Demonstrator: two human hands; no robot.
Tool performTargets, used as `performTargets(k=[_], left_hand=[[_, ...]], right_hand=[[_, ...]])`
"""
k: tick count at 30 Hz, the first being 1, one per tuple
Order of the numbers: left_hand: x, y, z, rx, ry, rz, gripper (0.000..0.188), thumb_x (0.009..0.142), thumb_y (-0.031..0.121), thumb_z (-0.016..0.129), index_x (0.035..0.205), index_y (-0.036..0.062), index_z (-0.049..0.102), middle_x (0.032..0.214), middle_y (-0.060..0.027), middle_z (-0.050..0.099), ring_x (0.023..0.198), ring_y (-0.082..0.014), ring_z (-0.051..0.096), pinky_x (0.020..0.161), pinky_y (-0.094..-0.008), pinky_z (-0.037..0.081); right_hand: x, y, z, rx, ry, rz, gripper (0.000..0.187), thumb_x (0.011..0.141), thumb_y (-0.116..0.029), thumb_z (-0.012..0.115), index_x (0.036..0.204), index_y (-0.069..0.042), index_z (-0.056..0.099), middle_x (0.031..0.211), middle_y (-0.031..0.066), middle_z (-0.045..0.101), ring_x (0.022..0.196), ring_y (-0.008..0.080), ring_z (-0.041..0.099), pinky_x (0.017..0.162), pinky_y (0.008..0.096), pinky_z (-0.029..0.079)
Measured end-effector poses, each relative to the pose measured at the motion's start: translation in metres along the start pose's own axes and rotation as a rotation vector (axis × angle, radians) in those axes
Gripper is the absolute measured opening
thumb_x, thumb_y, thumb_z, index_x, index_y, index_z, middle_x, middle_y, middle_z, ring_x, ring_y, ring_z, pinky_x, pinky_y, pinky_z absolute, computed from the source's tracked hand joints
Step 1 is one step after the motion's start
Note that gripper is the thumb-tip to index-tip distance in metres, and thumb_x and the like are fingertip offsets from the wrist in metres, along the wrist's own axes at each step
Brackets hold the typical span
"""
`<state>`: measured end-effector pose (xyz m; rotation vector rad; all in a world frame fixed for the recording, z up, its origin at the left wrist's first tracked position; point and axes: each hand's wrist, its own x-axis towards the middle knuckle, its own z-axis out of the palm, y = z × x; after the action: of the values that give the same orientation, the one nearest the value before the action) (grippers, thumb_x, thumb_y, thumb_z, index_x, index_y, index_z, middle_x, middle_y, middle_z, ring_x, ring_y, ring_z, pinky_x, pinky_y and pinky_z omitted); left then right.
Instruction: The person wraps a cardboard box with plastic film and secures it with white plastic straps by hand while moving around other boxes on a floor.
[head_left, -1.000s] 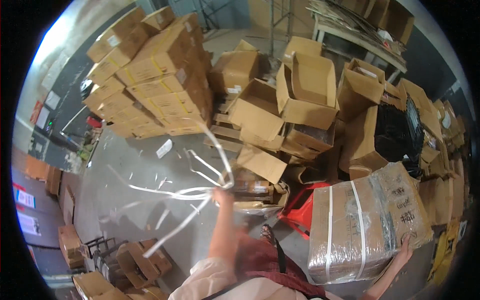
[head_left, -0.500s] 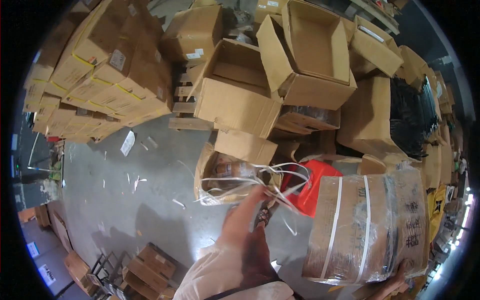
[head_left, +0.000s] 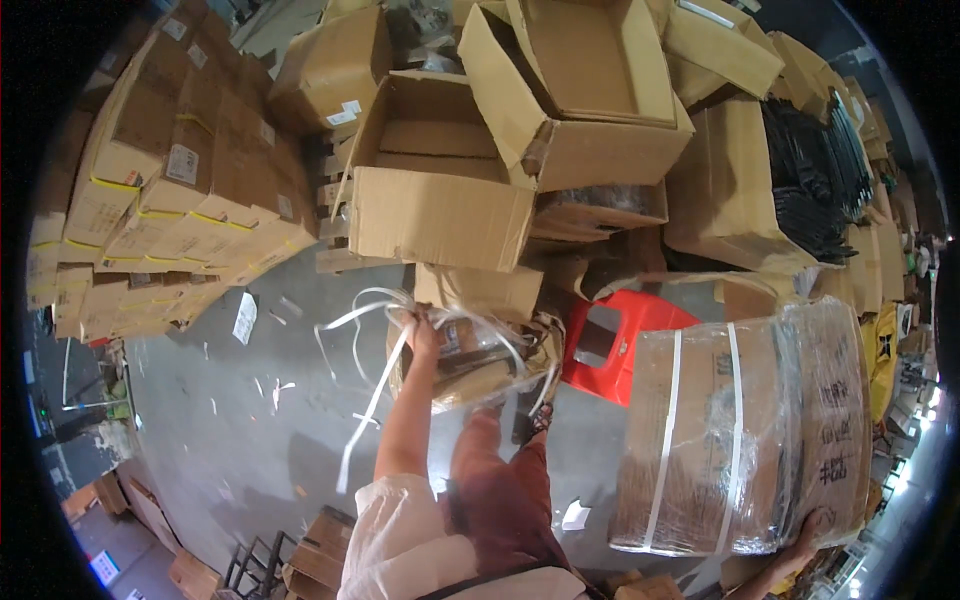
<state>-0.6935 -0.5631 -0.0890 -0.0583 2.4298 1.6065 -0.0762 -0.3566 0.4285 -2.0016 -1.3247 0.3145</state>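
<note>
L hand (head_left: 420, 330): fingers curled round loose white plastic straps (head_left: 376, 400), ends trailing, above open-top brown cardboard box (head_left: 478, 382) on grey floor (head_left: 250, 430) | R hand (head_left: 815, 528): at lower rt edge of big film-wrapped brown carton (head_left: 705, 430) w/ 2 white bands (head_left: 664, 450); finger spread: can't tell | red plastic stool (head_left: 640, 325) btwn boxes

Cream short-sleeved top (head_left: 400, 540), dark red trousers (head_left: 520, 500), 1 thin dark strap (head_left: 490, 577), 1 patterned dark shoe (head_left: 541, 417).

Floor (head_left: 230, 440) L of legs (head_left: 476, 450) is open, bar paper scraps (head_left: 244, 318) & straps (head_left: 378, 400) dangling from L hand (head_left: 418, 330). R: wrapped box (head_left: 700, 450) & red stool (head_left: 645, 315) block; narrow floor strip btwn box & legs. Ahead: piled cartons (head_left: 440, 215) bar way.
</note>
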Motion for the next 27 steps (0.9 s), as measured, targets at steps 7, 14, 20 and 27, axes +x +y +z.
performTargets(k=[7,14,20,27], left_hand=[[-0.069,-0.090,0.039,0.768,-0.787,0.010,0.018,0.079,0.019,0.061,0.087,0.0048,0.069,0.092,-0.0244,0.067,0.092,-0.0377,0.065,0.079,-0.0459,0.050],[-0.096,-0.176,0.066,1.972,-1.116,0.192,0.011,0.075,0.017,0.066,0.081,0.0077,0.068,0.068,-0.0046,0.063,0.053,-0.0225,0.058,0.041,-0.0420,0.042],[-0.040,-0.285,-0.025,3.093,-0.907,0.696,0.011,0.080,0.012,0.054,0.081,0.0052,0.063,0.055,-0.0015,0.044,0.046,-0.0144,0.041,0.038,-0.0298,0.031],[0.015,-0.179,0.024,0.817,-0.629,-0.441,0.044,0.073,0.026,0.071,0.108,-0.0004,0.065,0.105,-0.0221,0.067,0.101,-0.0335,0.065,0.087,-0.0402,0.051]], right_hand=[[-0.059,-0.056,0.039,0.310,0.005,0.136,0.055,0.086,-0.027,0.067,0.127,0.006,0.052,0.115,0.0144,0.061,0.096,0.0240,0.058,0.088,0.0341,0.047],[-0.046,-0.051,0.042,0.145,0.066,-0.051,0.053,0.087,-0.028,0.066,0.126,0.006,0.054,0.117,0.0147,0.060,0.099,0.0236,0.057,0.090,0.0350,0.046],[-0.041,-0.037,0.046,0.115,0.065,-0.065,0.051,0.088,-0.029,0.065,0.124,0.006,0.055,0.118,0.0150,0.059,0.102,0.0233,0.057,0.092,0.0357,0.045],[-0.035,-0.023,0.016,0.086,0.081,-0.161,0.049,0.089,-0.030,0.064,0.123,0.005,0.057,0.120,0.0153,0.059,0.105,0.0229,0.056,0.094,0.0366,0.044]])
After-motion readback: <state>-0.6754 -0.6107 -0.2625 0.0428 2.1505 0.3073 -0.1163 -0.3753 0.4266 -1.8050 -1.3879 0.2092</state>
